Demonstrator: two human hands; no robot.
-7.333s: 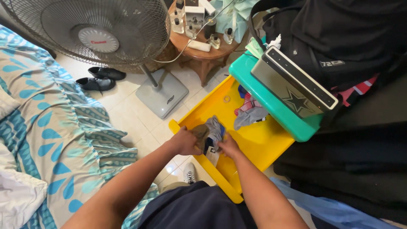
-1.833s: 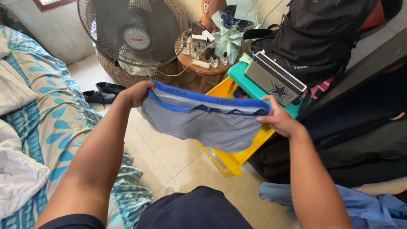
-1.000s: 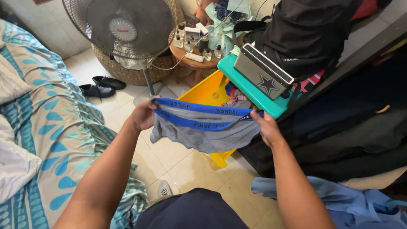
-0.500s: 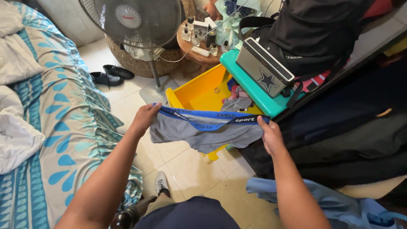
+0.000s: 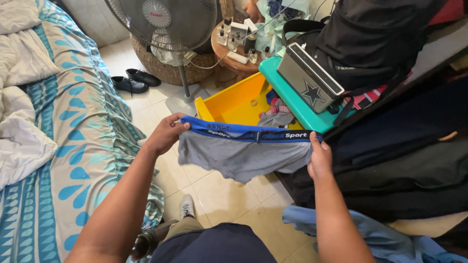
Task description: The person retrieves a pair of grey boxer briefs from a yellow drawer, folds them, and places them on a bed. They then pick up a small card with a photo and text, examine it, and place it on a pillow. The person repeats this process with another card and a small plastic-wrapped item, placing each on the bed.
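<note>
Tiled floor [image 5: 219, 195] bearing black shoes [image 5: 135, 81], a standing fan's base [image 5: 185, 101], and a yellow drawer [image 5: 234, 103].

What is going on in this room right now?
A person stands by a bed and holds grey underwear stretched by its blue waistband, left hand at one end, right hand at the other. It hangs above a yellow drawer that holds a few more clothes. A fan stands behind.

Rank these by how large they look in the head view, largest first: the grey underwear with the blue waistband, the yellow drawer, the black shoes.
1. Grey underwear, though nearness to the camera enlarges it.
2. Yellow drawer, partly hidden.
3. Black shoes, farthest away.
</note>
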